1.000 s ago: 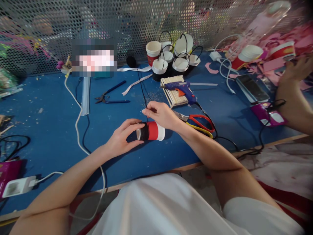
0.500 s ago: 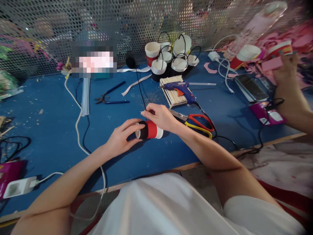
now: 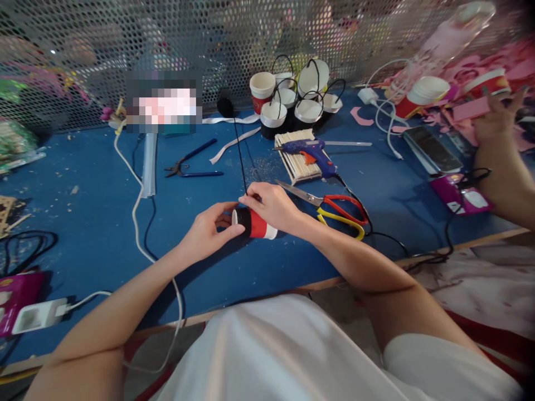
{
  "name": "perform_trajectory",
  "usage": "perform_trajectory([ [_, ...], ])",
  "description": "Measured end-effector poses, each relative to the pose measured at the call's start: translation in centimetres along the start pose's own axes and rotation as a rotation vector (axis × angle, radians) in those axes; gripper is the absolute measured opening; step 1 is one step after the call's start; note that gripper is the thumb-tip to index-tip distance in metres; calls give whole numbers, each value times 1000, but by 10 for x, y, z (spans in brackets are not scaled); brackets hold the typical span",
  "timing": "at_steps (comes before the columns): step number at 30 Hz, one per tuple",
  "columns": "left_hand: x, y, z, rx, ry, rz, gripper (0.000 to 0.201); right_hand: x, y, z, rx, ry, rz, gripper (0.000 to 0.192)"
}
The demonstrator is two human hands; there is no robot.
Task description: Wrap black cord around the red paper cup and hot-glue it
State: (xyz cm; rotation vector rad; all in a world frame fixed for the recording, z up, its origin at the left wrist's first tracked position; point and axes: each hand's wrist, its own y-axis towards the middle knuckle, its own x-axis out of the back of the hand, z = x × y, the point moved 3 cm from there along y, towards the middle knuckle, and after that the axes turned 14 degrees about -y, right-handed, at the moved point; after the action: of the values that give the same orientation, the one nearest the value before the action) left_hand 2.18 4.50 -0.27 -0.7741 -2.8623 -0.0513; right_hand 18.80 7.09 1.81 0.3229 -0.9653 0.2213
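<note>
Blue table point(image 3: 83, 223) w/ a perforated metal screen point(image 3: 209, 39) along the far edge, lots of craft clutter.

Centre, near the front edge: a red paper cup point(image 3: 256, 224) lies on its side, base end pointing left, part of it wrapped in black. Left hand point(image 3: 206, 232) curls round the base end, thumb and fingers closed on the cup. Right hand point(image 3: 271, 205) rests over the top of the cup, fingertips pinched shut on a black cord point(image 3: 239, 150) right at the cup's upper edge. Cord runs taut away from the hand toward a black ball of cord point(image 3: 225, 106) by the screen.

Just right of the right hand: scissors point(image 3: 334, 207) w/ red and yellow handles, blades toward the hand. Behind them a blue glue gun point(image 3: 307, 150) lies on a stack of wooden sticks point(image 3: 295, 161). Further back a cluster of finished cups point(image 3: 296, 94), black-wrapped w/ cord handles. Left of centre: pliers point(image 3: 188, 164) w/ blue grips, a white strip point(image 3: 232, 142), a white cable point(image 3: 136, 211) running to a charger block point(image 3: 35, 317) at the near-left corner.

Far right: another person's hand point(image 3: 495, 120) on a pink piece, beside a phone point(image 3: 432, 150) and a stack of paper cups point(image 3: 422, 92).
</note>
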Motion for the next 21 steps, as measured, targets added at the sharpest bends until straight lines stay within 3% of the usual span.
perform_trajectory([
  [4,-1,-2,-3,22,48,8,47,3,-1,3,19,39,11,22],
  [11,-4,-5,-13,-283,142,60,50,15,-2,1,29,144,-14,24],
  [21,-3,-6,-18,-464,354,67,50,18,-3,2,27,113,-8,24],
])
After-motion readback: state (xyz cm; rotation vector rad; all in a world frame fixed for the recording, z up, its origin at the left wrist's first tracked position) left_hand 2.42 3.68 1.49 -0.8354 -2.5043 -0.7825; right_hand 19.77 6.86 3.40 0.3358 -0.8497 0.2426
